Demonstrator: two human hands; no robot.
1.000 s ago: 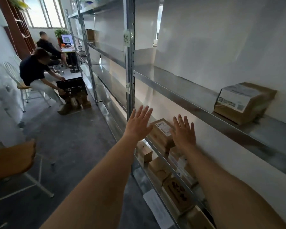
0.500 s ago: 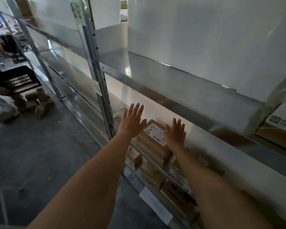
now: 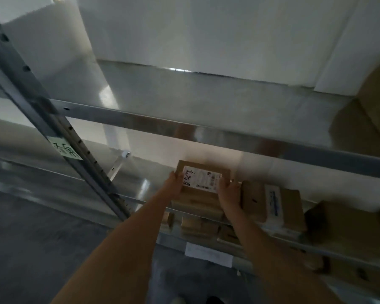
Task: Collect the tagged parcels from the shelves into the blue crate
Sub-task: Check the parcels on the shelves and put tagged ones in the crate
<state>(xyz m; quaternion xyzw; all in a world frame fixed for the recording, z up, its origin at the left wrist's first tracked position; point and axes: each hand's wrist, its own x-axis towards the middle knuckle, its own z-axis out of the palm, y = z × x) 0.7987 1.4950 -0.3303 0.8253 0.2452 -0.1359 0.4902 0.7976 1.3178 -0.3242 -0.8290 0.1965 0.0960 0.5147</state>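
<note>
A brown cardboard parcel with a white label and handwriting lies on a middle metal shelf, on top of other boxes. My left hand grips its left edge and my right hand grips its right edge. Both arms reach in under the shelf above. No blue crate is in view.
More parcels lie to the right on the same shelf, and several boxes sit on the shelf below. A large box stands on the upper shelf at right. A grey upright post with a green note stands left. Dark floor lies below left.
The view has swung right and down toward the shelf. Both hands, held open before the parcel earlier, have moved in and now hold its two sides.
</note>
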